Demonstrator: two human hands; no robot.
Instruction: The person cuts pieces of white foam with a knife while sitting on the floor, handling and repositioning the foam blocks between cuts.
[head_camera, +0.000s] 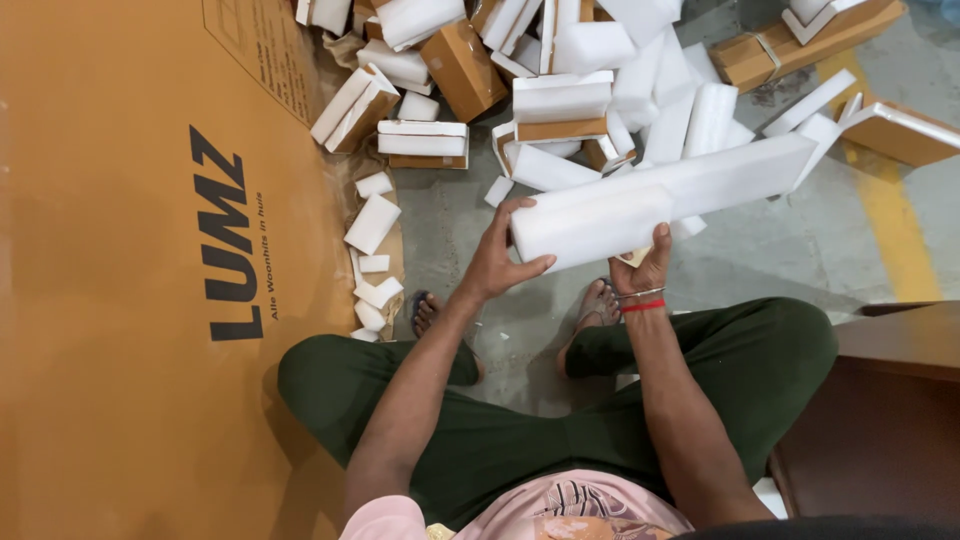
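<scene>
long white foam block (660, 197) gripped between left hand (497, 262), right hand (645, 268)

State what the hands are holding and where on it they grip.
Both hands hold one long white foam block at its near end: the left hand wraps the end face, the right hand supports it from below.

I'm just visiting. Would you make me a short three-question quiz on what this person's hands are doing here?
1. True or false: both hands grip one long white foam block.
2. Which hand wears a red band at the wrist?
3. What lies at the person's left: a) a large brown cardboard sheet b) a metal bin c) a blue crate?

Key: 1. True: left hand and right hand both hold it. 2. Right. 3. a.
</scene>
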